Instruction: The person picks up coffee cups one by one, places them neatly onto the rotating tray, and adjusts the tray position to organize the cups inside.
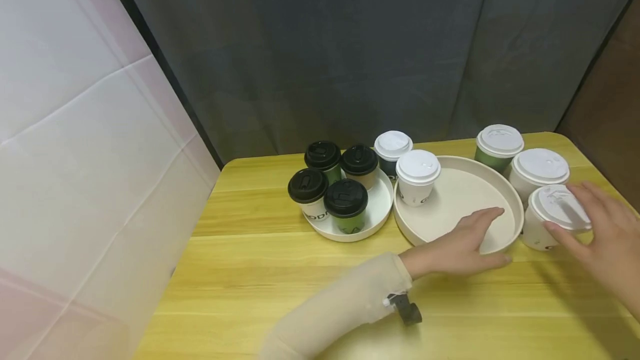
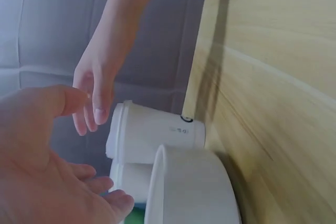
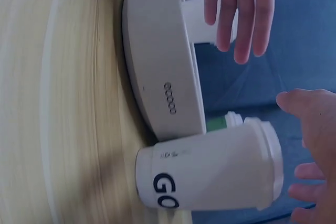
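My right hand (image 1: 602,232) is beside the nearest of three white-lidded paper cups on the right, a white cup (image 1: 539,232). In the right wrist view its thumb and fingers (image 3: 310,190) spread around the lid of that cup (image 3: 215,169), with a small gap visible. My left hand (image 1: 457,246) hovers over the front rim of a large round cream tray (image 1: 462,210), fingers extended and holding nothing. One white cup with a white lid (image 1: 417,179) stands on the tray's left side.
Several black-lidded cups (image 1: 346,199) stand on a smaller white round plate (image 1: 377,221) to the left. A dark cup with a white lid (image 1: 392,146) is behind. On the right stand a white cup (image 1: 539,170) and a green one (image 1: 499,146). A dark curtain (image 1: 320,60) hangs behind the wooden table (image 1: 260,282).
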`<move>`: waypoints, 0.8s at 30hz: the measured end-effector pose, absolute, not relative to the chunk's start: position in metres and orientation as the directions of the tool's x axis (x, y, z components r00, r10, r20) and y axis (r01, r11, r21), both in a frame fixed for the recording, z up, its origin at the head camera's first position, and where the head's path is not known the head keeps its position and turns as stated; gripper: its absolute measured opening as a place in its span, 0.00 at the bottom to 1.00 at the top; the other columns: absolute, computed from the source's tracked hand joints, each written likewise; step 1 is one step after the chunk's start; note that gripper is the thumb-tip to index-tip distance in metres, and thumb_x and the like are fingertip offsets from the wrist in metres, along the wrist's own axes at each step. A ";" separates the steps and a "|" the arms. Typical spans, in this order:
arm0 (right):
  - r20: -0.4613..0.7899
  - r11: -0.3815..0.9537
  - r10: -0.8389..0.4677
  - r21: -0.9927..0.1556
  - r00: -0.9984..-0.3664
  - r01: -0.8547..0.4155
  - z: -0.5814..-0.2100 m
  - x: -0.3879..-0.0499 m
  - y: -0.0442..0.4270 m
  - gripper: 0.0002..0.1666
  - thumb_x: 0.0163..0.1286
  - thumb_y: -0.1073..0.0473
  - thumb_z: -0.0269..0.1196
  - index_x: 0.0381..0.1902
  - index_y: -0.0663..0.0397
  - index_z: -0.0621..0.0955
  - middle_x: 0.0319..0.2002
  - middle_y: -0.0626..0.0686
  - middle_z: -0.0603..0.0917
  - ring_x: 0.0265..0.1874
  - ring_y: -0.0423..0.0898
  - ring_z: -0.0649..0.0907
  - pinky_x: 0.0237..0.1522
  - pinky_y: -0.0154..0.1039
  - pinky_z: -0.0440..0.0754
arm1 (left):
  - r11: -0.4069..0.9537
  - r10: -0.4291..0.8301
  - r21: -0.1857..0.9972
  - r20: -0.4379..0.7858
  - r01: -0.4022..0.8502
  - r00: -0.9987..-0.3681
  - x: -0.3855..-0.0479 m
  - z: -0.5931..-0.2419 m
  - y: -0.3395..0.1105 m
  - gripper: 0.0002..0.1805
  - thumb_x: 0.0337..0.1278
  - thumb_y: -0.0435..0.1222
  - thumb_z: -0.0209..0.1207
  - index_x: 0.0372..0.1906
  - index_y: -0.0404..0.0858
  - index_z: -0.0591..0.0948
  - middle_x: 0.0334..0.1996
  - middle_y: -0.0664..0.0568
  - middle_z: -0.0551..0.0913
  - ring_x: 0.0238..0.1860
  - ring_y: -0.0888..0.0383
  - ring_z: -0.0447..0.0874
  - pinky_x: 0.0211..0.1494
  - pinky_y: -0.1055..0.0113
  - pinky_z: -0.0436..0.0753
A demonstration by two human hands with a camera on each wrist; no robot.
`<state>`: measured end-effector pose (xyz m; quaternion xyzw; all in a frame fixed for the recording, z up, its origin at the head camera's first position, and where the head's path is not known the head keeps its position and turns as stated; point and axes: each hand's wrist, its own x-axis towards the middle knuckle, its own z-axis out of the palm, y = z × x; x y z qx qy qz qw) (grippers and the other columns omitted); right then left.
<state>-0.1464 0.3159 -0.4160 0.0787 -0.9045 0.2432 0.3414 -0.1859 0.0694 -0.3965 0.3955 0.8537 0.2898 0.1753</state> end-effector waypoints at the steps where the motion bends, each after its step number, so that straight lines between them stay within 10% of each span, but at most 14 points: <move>1: 0.655 0.866 0.029 -0.394 -0.755 -0.309 -0.417 -0.148 0.318 0.48 0.65 0.25 0.55 0.64 0.60 0.74 0.63 0.76 0.71 0.60 0.79 0.69 0.71 0.69 0.58 | 0.522 0.773 0.646 -0.083 0.557 -0.629 -0.188 -0.396 0.075 0.45 0.67 0.53 0.54 0.80 0.47 0.44 0.80 0.59 0.49 0.79 0.65 0.46 0.78 0.76 0.55; 14: 0.550 0.854 0.053 -0.457 -0.833 -0.248 -0.428 -0.151 0.336 0.43 0.61 0.48 0.70 0.68 0.64 0.69 0.66 0.76 0.68 0.65 0.78 0.66 0.70 0.71 0.56 | 0.503 0.767 0.709 -0.103 0.495 -0.633 -0.202 -0.407 0.119 0.42 0.68 0.50 0.53 0.80 0.48 0.48 0.78 0.64 0.53 0.77 0.71 0.49 0.75 0.79 0.56; 24: 0.498 0.878 0.071 -0.443 -0.864 -0.183 -0.431 -0.152 0.342 0.47 0.60 0.51 0.71 0.73 0.57 0.66 0.66 0.75 0.69 0.60 0.80 0.70 0.51 0.73 0.65 | 0.453 0.807 0.729 -0.090 0.513 -0.584 -0.207 -0.415 0.130 0.42 0.69 0.48 0.51 0.80 0.49 0.44 0.79 0.64 0.50 0.78 0.72 0.46 0.75 0.80 0.54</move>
